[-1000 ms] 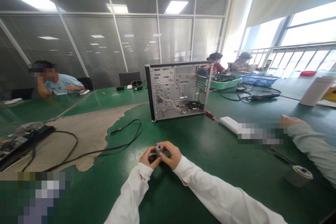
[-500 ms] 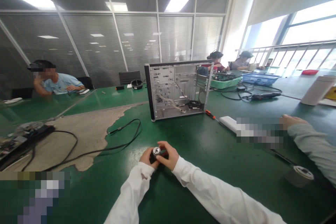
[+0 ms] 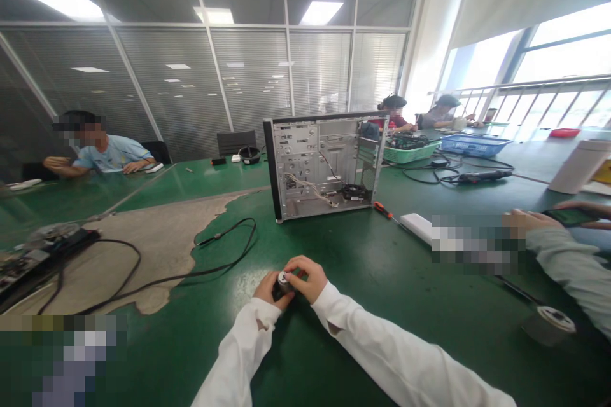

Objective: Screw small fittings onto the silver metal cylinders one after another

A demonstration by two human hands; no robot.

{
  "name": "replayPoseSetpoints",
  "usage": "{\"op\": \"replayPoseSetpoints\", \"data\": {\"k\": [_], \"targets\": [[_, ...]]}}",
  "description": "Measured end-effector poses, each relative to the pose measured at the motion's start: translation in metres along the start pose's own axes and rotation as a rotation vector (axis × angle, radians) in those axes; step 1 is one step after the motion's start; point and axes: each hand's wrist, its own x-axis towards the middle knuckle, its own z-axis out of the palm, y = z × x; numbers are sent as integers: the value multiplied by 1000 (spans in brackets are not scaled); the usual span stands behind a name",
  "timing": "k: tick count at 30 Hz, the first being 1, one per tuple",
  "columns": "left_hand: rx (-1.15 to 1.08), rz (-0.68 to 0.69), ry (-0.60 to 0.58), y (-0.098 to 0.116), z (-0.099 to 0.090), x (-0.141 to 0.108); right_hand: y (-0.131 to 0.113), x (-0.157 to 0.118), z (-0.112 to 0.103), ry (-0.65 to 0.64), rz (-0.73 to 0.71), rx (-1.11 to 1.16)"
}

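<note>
From my remote seat I have both hands together around what looks like a small cylindrical motor [image 3: 281,279], near the middle of the tabletop [image 3: 167,356]. My left hand [image 3: 266,288] is closed on its left side, while my right hand [image 3: 311,280] has thumb and fingers at its upper right; I can't tell how firmly those fingers press. The top face tips partly toward me, and whether the base touches the green surface is hidden.

I judge this step to be close two-handed handling of the motor's top end. The next move calls for a steady left grip, with my right fingertips free to shift without knocking it loose.

Beyond my hands, on the far side, an open computer case [image 3: 312,162] stands upright with wires inside, and a screwdriver [image 3: 382,210] lies just beside its right corner. A black cable [image 3: 210,240] curls to the left. At the near right, by a co-worker's sleeve [image 3: 563,261], sits a larger metal cylinder [image 3: 548,331]
</note>
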Motion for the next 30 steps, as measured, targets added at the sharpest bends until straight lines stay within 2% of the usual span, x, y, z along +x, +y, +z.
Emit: {"op": "replayPoseSetpoints", "data": {"k": [11, 17, 23, 27, 30], "targets": [[-5, 21, 10, -4, 3, 1, -16, 6, -6, -126, -51, -127], [-7, 33, 27, -3, 3, 1, -20, 8, -6, -134, -81, -201], [-5, 17, 14, 2, 0, 1, -18, 7, -5, -119, -77, -180], [-6, 20, 22, 0, 0, 2, -14, 8, -2, -57, 15, -26], [3, 35, 22, -2, 0, 2, -6, 12, -1, 36, 219, 321]]}}
